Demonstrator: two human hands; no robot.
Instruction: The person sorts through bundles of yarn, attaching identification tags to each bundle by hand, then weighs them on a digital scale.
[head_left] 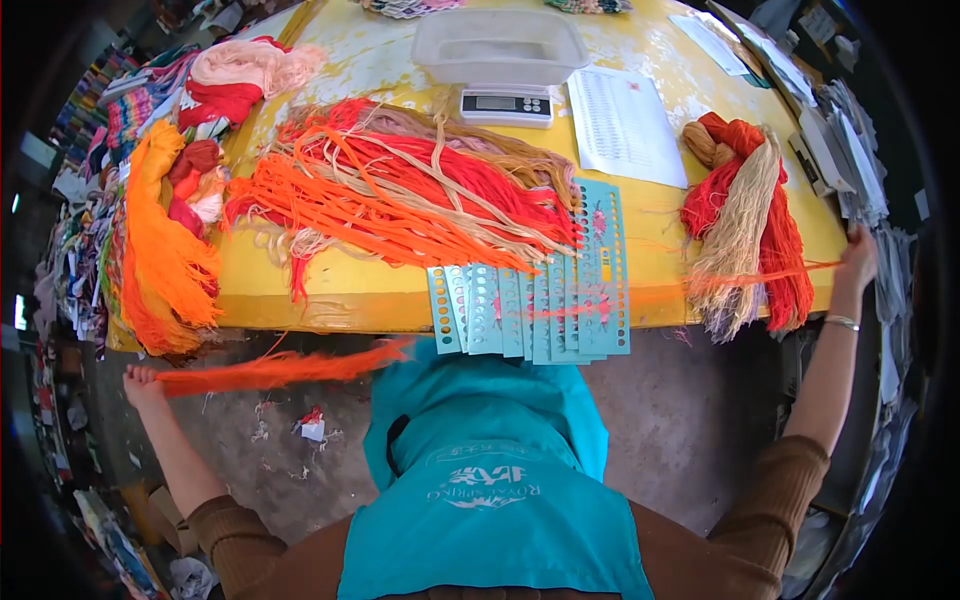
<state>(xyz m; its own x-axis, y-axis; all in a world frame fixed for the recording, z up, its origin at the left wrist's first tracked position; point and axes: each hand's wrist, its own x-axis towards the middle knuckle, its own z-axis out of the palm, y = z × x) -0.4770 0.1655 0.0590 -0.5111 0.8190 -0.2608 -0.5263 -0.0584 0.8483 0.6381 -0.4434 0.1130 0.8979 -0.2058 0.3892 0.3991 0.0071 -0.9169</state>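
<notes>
A: Your arms are spread wide, one length of orange yarn (290,368) pulled taut between them, low in the frame, in front of the yellow bench (340,295). Your left hand (143,385), at lower left, is closed on the thick bundled end; your right hand (858,258), at the right edge, pinches the thin far end, which blurs as it crosses the row of teal gauge cards (530,300)

B: How much looks sorted so far?

A: Judging from the bench, a part only. One tied hank of red, orange and cream yarn (745,230) lies at right, just beside your right hand. Skeins in orange, red and pink (190,180) are heaped at upper left

B: And what looks left?

A: The big loose spread of red, orange and tan strands (400,195) in the middle, still tangled, touching the tops of the cards. Behind it, at top centre, the digital scale (507,104) carries a clear tray (498,45) that appears empty. A printed sheet (623,125) lies to its right, bare of yarn. By my reading, most of the pile still waits
</notes>
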